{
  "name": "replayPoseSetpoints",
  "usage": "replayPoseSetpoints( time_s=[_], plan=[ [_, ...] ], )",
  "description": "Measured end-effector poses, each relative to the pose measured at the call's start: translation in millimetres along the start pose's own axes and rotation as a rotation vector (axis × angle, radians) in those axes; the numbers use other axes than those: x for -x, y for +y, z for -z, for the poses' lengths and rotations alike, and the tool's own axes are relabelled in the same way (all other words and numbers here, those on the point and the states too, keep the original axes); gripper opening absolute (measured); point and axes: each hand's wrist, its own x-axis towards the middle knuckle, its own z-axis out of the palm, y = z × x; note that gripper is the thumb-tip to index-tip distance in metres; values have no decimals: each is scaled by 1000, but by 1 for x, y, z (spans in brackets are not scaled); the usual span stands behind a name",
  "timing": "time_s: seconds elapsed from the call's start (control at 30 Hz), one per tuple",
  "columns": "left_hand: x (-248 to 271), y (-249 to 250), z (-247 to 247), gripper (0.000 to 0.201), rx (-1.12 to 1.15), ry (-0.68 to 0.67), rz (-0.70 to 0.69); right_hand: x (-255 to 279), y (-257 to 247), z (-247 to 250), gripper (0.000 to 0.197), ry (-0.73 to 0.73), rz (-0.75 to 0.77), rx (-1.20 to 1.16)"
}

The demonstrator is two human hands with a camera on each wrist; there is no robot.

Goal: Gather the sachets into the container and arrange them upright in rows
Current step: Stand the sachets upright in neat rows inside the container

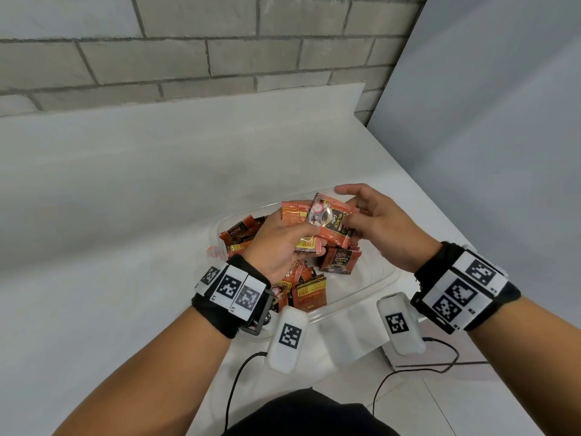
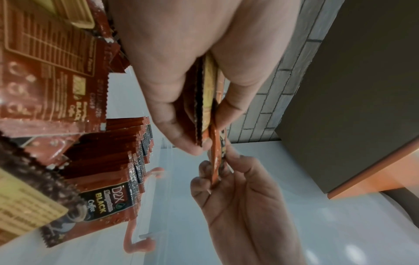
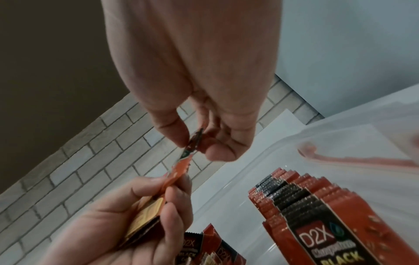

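Over the clear plastic container point(image 1: 374, 278) on the white counter point(image 1: 125, 190), the left hand point(image 1: 276, 243) grips a flat stack of glossy red foil sachets point(image 1: 306, 243). The right hand point(image 1: 380, 228) pinches 1 crimp-edged sachet point(image 1: 330, 220). More sachets lie jumbled inside.

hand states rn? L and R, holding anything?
Left hand: closed on a small stack of coffee sachets.
Right hand: pinching one D2X black coffee sachet above the clear container.
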Motion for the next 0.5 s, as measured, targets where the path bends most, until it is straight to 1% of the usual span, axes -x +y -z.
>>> replayPoseSetpoints(
  time_s=[0.07,0.13,0.2,0.3,0.4,0.43,0.5],
  plan=[
    [0,0,0,21,-16,15,-32,-1,4,3,35,25,-69,-131],
    [1,1,-2,22,-22,22,-58,0,8,6,27,-3,-126,-207],
    [1,1,-3,24,-17,25,-68,3,11,9,20,-20,-133,-258],
    [2,3,-3,21,9,43,-52,4,12,18,8,21,-91,-281],
    [0,8,0,14,99,126,-13,4,12,30,6,96,-44,-210],
    [0,9,1,11,123,154,-6,5,13,35,6,113,-24,-139],
    [-1,10,6,8,149,198,4,7,17,42,7,106,18,121]
  ],
)
